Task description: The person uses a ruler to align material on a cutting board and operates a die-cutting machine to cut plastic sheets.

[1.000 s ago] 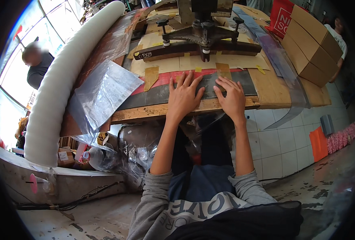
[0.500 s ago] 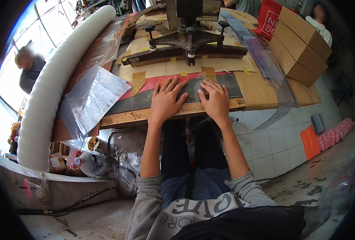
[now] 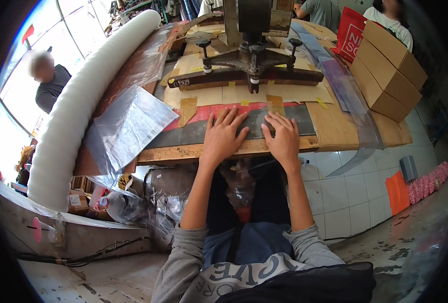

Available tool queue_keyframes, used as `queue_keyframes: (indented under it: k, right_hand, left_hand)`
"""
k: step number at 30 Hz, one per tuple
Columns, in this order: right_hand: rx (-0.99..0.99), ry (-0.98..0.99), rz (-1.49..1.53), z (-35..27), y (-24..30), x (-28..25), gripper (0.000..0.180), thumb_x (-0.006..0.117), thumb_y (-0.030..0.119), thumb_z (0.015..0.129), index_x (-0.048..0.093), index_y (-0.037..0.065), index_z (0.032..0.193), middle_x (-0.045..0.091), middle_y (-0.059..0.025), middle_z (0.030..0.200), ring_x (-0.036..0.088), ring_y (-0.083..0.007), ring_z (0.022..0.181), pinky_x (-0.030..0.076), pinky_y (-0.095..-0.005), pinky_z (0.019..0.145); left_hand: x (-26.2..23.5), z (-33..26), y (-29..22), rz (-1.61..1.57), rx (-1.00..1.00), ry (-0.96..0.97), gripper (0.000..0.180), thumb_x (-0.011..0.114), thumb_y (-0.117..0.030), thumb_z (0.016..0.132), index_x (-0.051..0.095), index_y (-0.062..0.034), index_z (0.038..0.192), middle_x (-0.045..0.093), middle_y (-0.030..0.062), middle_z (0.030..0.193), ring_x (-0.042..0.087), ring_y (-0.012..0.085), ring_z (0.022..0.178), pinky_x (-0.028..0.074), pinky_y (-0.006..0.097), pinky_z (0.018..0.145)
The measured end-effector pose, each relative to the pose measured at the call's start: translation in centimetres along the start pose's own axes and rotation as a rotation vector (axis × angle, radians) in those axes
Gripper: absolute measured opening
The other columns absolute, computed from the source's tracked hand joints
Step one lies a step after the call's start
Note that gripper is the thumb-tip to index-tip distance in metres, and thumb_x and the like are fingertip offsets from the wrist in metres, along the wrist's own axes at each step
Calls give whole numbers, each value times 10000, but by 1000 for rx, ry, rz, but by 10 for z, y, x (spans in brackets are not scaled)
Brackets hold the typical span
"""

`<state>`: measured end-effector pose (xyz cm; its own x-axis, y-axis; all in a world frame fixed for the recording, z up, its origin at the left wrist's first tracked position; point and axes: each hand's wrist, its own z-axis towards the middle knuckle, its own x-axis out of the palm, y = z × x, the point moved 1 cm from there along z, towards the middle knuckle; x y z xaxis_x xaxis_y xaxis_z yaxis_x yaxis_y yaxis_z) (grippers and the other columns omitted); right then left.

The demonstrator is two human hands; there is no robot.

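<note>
Both hands rest palm down at the front of a worktable. My left hand (image 3: 225, 135) lies with fingers spread, its fingertips on a red strip (image 3: 202, 116) and its palm over the dark grey band (image 3: 183, 135) along the front. To its right, my right hand (image 3: 282, 135) lies on the same dark band, fingers slightly bent and apart. Neither hand holds anything. Just beyond them, a dark metal press bar (image 3: 203, 82) spans a cream board (image 3: 224, 95) with pieces of tape on it. A clear plastic sheet (image 3: 133, 121) lies left of my left hand.
A long white foam roll (image 3: 82, 111) runs along the left side. Cardboard boxes (image 3: 385, 76) and a red bag (image 3: 349, 35) stand at the right, near a hanging clear plastic strip (image 3: 367, 136). One person (image 3: 55, 83) is at the left; others are at the back.
The whole view has shifted, so the table and press appear slightly further right and lower. My hands keep their place on the table edge.
</note>
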<state>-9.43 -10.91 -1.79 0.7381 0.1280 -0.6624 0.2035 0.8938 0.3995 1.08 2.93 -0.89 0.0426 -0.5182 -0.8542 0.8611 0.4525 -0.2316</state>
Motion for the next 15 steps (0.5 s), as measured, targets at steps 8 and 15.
queue_keyframes:
  k: [8, 15]
  right_hand:
    - [9, 21, -9, 4, 0, -4, 279, 586, 248, 834, 656, 65, 1033, 609, -72, 1158, 522, -224, 1134, 299, -461, 1029]
    - [16, 23, -4, 0, -1, 3, 278, 577, 255, 839, 657, 72, 1032, 613, -71, 1150, 529, -228, 1127, 300, -467, 1027]
  left_hand:
    - [1, 6, 0, -31, -10, -27, 430, 503, -379, 879, 513, -200, 1269, 446, 88, 1358, 368, 265, 1287, 237, 487, 1066]
    - [3, 1, 2, -1, 8, -37, 417, 497, -377, 884, 528, -174, 1246, 471, 103, 1330, 389, 275, 1271, 237, 494, 1063]
